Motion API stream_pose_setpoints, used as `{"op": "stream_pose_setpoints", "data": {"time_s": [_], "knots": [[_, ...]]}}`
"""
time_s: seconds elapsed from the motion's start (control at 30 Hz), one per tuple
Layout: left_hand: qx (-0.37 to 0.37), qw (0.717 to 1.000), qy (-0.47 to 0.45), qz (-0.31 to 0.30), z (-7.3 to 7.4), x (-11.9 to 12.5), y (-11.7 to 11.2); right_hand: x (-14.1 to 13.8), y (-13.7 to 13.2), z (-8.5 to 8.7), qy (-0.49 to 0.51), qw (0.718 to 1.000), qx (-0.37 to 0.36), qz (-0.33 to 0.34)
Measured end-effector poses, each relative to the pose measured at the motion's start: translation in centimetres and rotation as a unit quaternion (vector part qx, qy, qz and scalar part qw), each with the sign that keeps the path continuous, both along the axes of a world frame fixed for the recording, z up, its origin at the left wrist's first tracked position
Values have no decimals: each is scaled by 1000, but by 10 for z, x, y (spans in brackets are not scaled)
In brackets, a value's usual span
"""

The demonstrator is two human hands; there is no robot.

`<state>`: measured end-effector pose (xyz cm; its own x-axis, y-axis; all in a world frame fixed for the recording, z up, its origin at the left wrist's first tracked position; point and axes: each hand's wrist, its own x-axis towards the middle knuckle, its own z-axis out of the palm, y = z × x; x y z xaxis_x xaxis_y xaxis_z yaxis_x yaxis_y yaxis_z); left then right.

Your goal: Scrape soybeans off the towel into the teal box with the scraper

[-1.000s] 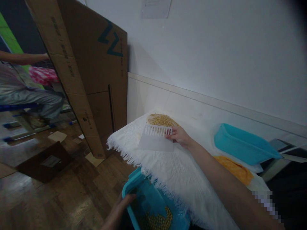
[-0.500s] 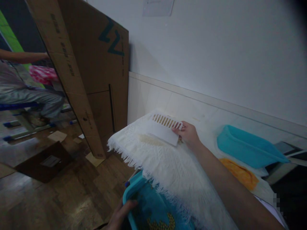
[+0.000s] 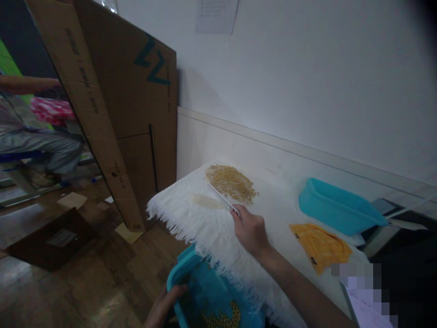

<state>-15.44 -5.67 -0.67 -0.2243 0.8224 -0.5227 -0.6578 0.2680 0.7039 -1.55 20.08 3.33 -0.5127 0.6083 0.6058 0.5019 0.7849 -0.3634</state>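
Note:
My right hand (image 3: 251, 230) pinches the end of a thin white slotted board (image 3: 221, 197), now seen nearly edge-on. The board stands along the near side of a pile of yellow soybeans (image 3: 232, 181) on the white fringed cloth (image 3: 205, 223). A pale beige patch shows on the cloth just in front of the board. Below the cloth's edge, my left hand (image 3: 167, 303) grips the rim of a blue basin (image 3: 182, 266), thumb over the inside. Several soybeans lie in that basin, and the fringe hangs over its far side.
To the right on the table are another blue basin (image 3: 341, 205), an orange cloth (image 3: 322, 246) and a paper sheet (image 3: 370, 300). A tall cardboard box (image 3: 136, 105) stands left of the table. Beyond it a person (image 3: 37, 132) sits. Cardboard pieces lie on the floor.
My right hand has come nearer and turned the slotted board from nearly flat to edge-on, uncovering the soybean pile. My left hand still grips the basin. The view has shifted slightly.

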Motion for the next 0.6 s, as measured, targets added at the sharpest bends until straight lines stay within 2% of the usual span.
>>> {"op": "stream_pose_setpoints", "data": {"time_s": [0.17, 0.33, 0.47, 0.6], "knots": [[47, 999, 16, 10, 15, 3, 3, -10, -13, 0, -6, 999, 32, 19], [73, 997, 29, 18, 25, 3, 3, -11, -12, 9, 3, 998, 55, -6], [79, 996, 34, 17, 25, 3, 5, -9, -10, 7, -15, 997, 75, -14], [72, 997, 36, 12, 19, 3, 7, -11, -12, -2, -26, 997, 72, 3]]}}
